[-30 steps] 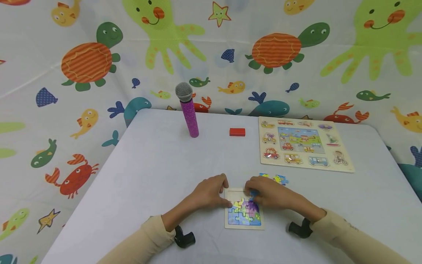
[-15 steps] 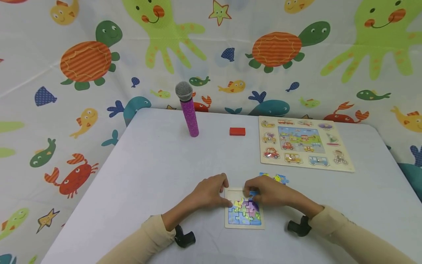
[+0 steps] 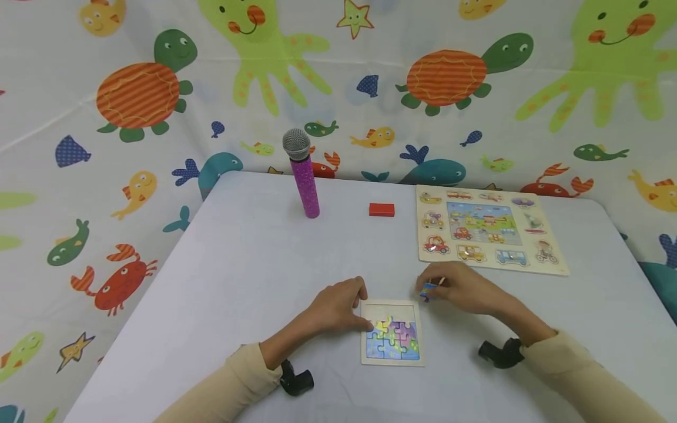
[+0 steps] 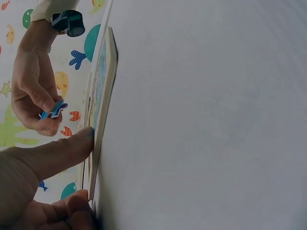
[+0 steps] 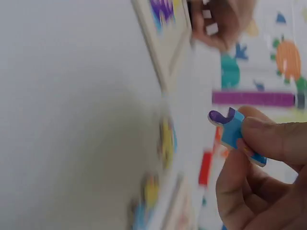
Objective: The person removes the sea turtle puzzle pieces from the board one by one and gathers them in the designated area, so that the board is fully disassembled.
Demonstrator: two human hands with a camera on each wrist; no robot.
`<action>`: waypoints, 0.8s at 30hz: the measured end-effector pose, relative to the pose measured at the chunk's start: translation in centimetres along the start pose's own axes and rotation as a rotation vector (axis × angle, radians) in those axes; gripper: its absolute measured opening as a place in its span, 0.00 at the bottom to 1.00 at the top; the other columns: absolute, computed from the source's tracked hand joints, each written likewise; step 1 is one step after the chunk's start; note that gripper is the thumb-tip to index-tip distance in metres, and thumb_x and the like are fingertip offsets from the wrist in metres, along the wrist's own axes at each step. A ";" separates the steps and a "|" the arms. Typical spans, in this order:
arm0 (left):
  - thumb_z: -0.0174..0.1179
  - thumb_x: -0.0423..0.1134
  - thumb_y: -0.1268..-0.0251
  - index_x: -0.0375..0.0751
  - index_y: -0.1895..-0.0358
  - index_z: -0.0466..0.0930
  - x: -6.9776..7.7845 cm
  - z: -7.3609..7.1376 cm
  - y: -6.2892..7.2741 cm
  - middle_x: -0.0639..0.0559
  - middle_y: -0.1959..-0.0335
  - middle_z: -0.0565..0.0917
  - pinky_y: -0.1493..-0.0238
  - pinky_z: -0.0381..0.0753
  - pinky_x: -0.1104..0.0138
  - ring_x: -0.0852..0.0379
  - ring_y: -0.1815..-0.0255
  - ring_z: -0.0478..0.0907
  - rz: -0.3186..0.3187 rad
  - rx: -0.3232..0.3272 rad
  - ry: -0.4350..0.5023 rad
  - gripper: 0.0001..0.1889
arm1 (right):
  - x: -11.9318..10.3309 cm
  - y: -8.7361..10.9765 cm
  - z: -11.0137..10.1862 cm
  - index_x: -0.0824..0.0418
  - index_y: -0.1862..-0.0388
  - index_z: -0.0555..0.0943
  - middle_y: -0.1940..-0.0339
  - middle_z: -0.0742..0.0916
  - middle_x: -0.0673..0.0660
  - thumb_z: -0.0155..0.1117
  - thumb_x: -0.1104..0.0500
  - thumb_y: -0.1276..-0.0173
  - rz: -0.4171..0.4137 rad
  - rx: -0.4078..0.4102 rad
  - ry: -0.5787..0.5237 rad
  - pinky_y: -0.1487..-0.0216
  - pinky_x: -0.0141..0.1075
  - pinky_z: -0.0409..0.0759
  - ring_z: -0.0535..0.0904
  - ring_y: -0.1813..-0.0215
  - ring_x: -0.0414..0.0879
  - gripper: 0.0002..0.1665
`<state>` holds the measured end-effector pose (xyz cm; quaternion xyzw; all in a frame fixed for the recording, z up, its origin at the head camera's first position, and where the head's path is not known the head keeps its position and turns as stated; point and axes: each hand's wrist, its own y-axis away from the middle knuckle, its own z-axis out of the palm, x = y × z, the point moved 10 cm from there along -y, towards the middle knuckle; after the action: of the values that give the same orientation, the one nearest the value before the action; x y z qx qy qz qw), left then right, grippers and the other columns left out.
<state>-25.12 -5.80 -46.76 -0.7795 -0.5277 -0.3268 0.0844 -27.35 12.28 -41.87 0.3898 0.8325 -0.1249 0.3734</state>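
My right hand (image 3: 460,288) pinches a blue and purple jigsaw piece (image 5: 231,128) between thumb and fingers, lifted above the table right of the puzzle tray. The square wooden puzzle tray (image 3: 391,362) lies flat in front of me. Joined pieces (image 3: 392,343) fill its lower part, and bare wood shows along the top. My left hand (image 3: 338,308) holds the tray at its upper left, thumb (image 4: 72,151) on the rim and fingers curled by the edge. Loose yellow and blue pieces (image 5: 167,141) lie on the table, mostly hidden by my right hand in the head view.
A wooden vehicle peg puzzle (image 3: 492,229) lies at the back right. Toward the back, a purple glitter microphone (image 3: 305,182) stands upright, with a red block (image 3: 382,210) to its right. A sea-animal cloth (image 3: 338,88) hangs behind the white table (image 3: 238,252).
My right hand has left the tray's upper right, moving right and away from me with the blue piece. That spot in the tray now shows bare wood. My left hand stays put.
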 end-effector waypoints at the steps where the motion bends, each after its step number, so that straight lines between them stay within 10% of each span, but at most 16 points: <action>1: 0.82 0.47 0.52 0.45 0.54 0.76 0.1 0.0 0.0 0.56 0.69 0.74 0.69 0.69 0.66 0.58 0.71 0.70 0.003 -0.001 -0.001 0.27 | 0.6 0.5 -1.1 0.55 0.55 0.88 0.57 0.86 0.46 0.65 0.69 0.30 0.021 0.026 0.018 0.55 0.35 0.78 0.78 0.57 0.43 0.11; 12: 0.81 0.46 0.52 0.44 0.54 0.76 0.2 -0.3 0.3 0.55 0.69 0.74 0.69 0.69 0.65 0.57 0.71 0.71 -0.014 0.001 -0.002 0.26 | 7.9 3.2 -4.9 0.56 0.62 0.82 0.62 0.81 0.51 0.70 0.67 0.36 0.254 0.015 0.060 0.56 0.38 0.71 0.74 0.56 0.49 0.08; 24: 0.81 0.46 0.52 0.44 0.55 0.76 0.4 -0.1 0.1 0.55 0.70 0.74 0.70 0.68 0.66 0.58 0.72 0.70 -0.001 -0.001 -0.002 0.26 | 8.9 4.0 -5.0 0.60 0.59 0.83 0.65 0.81 0.50 0.70 0.67 0.35 0.275 0.055 0.157 0.58 0.40 0.74 0.74 0.59 0.48 0.07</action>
<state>-24.99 -5.58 -46.46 -0.7796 -0.5280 -0.3264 0.0833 -30.68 22.42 -44.54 0.5190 0.7941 -0.0645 0.3096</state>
